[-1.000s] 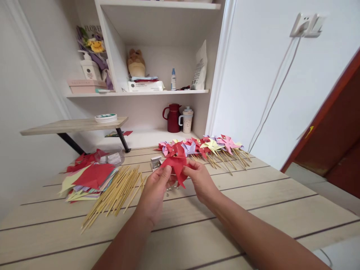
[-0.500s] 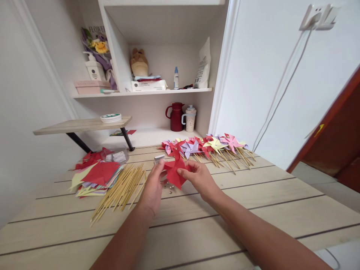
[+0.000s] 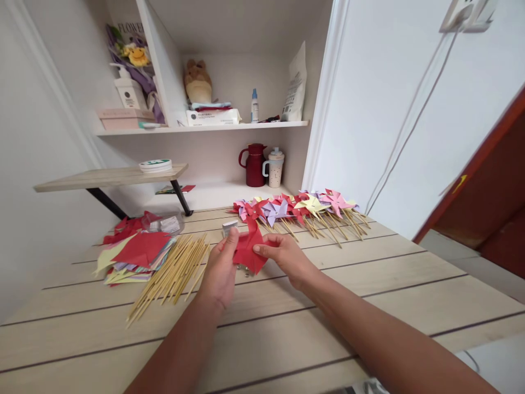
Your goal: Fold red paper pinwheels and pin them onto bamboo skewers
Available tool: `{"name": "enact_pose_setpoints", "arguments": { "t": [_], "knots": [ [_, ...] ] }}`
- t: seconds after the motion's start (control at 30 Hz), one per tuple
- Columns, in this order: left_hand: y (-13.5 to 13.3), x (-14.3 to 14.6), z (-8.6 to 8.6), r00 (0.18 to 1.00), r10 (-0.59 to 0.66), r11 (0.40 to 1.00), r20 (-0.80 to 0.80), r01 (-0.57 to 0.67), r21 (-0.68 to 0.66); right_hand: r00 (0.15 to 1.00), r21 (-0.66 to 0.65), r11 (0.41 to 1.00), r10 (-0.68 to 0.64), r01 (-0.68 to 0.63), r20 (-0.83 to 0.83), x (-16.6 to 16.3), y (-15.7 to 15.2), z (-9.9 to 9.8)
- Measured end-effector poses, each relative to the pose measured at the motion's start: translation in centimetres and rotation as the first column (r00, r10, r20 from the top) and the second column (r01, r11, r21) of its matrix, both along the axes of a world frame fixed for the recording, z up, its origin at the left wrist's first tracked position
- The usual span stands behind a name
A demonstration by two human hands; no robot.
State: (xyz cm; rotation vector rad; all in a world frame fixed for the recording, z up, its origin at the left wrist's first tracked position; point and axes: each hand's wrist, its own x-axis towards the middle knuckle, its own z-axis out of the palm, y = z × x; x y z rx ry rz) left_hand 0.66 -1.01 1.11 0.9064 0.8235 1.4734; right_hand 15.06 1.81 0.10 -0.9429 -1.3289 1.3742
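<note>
Both my hands hold a red paper pinwheel piece (image 3: 248, 251) just above the wooden table (image 3: 287, 317). My left hand (image 3: 220, 269) pinches its left edge with thumb and fingers. My right hand (image 3: 283, 256) presses a folded flap toward the paper's middle. Small metal pins (image 3: 246, 269) lie on the table under the paper. To the left of my hands a bundle of bamboo sticks (image 3: 172, 273) lies loose.
A stack of coloured paper squares (image 3: 135, 254) sits left of the sticks. A row of finished pinwheels on sticks (image 3: 299, 210) lies at the back. A small white box (image 3: 229, 226) and a clear tub (image 3: 168, 223) stand behind. Shelves hold a red jug (image 3: 254, 164).
The red paper has come lower, closer to the table. My right thumb has moved to the paper's middle, pressing a flap down. The view has shifted a little.
</note>
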Motion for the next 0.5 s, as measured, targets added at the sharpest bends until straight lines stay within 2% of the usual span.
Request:
{"name": "enact_pose_setpoints", "arguments": {
  "t": [0.17, 0.27, 0.5],
  "knots": [
    [-0.1, 0.1, 0.3, 1.000, -0.015, 1.000, -0.014, 0.015, -0.001, 0.999, -0.009, 0.999, -0.049, 0.050, 0.019, 0.1, 0.2, 0.0],
    [0.1, 0.0, 0.0, 0.998, 0.040, 0.999, -0.044, -0.041, -0.031, 0.999, 0.001, 0.999, -0.035, 0.035, 0.008, 0.1, 0.2, 0.0],
    [0.6, -0.2, -0.9, 0.957, 0.180, 0.981, -0.226, -0.191, -0.024, 0.999, -0.012, 1.000, -0.002, 0.001, -0.053, 0.2, 0.1, 0.0]
  ]
}}
